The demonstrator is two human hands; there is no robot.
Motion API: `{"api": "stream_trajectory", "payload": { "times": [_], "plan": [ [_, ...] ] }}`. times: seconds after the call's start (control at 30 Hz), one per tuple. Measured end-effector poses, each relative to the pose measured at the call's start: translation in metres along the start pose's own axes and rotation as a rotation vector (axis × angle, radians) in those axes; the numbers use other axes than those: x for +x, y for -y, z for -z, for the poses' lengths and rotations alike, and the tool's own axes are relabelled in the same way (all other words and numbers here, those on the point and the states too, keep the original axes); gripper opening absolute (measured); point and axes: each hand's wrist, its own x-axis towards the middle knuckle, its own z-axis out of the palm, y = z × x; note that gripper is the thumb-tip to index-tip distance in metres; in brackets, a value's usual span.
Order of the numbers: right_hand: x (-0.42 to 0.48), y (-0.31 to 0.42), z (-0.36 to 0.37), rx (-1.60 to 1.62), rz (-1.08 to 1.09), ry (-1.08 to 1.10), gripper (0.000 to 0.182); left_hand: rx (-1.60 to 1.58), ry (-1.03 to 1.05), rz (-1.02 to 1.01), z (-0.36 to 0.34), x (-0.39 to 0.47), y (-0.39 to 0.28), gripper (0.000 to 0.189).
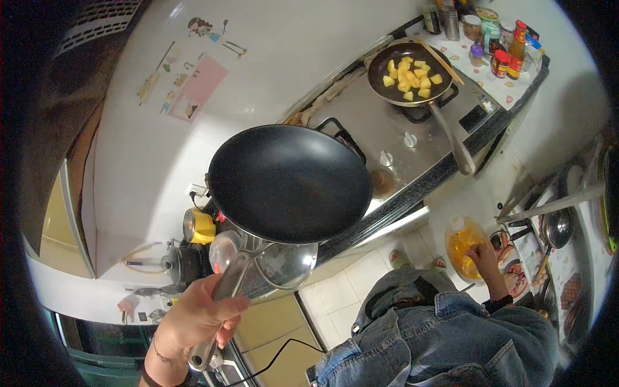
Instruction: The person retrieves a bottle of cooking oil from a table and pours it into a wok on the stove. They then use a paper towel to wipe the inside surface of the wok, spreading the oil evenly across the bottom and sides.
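My left hand grips the metal handle of a black nonstick frying pan, holding it up with its bare dark inside facing me. Behind it a burner of the gas stove is partly hidden. Low on the right, my right hand has hold of a large clear plastic bottle of yellow cooking oil; its handle is covered by my fingers. On the far burner sits a second frying pan with yellow chunks that look like potato. A pair of wooden chopsticks rests across its rim.
Sauce bottles and jars crowd the counter's far corner. Left of the held pan stand a yellow cooker, a dark lidded pot and a glass lid. Several pans and a saucepan line a side table.
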Motion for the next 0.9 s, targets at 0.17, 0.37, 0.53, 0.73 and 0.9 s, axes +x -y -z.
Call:
{"api": "stream_trajectory", "payload": {
  "times": [0.17,0.37,0.53,0.73,0.9],
  "plan": [
    [0.0,0.009,0.003,0.103,-0.128,0.002,0.03,-0.256,0.048,-0.06,0.017,0.022,0.014,0.014],
    [-0.01,0.001,0.001,0.127,-0.125,-0.068,0.026,-0.614,0.217,-0.147,0.031,0.091,0.054,0.012],
    [-0.014,0.011,0.011,0.28,-0.138,-0.047,0.024,-0.743,0.341,-0.223,0.006,0.149,0.076,0.01],
    [-0.025,0.016,0.019,0.184,-0.155,-0.146,0.023,-0.862,0.381,-0.317,-0.022,0.192,0.073,0.007],
    [-0.026,-0.019,0.007,-0.018,-0.13,-0.126,0.026,-0.883,0.358,-0.414,-0.047,0.213,0.071,0.009]
  ]
}}
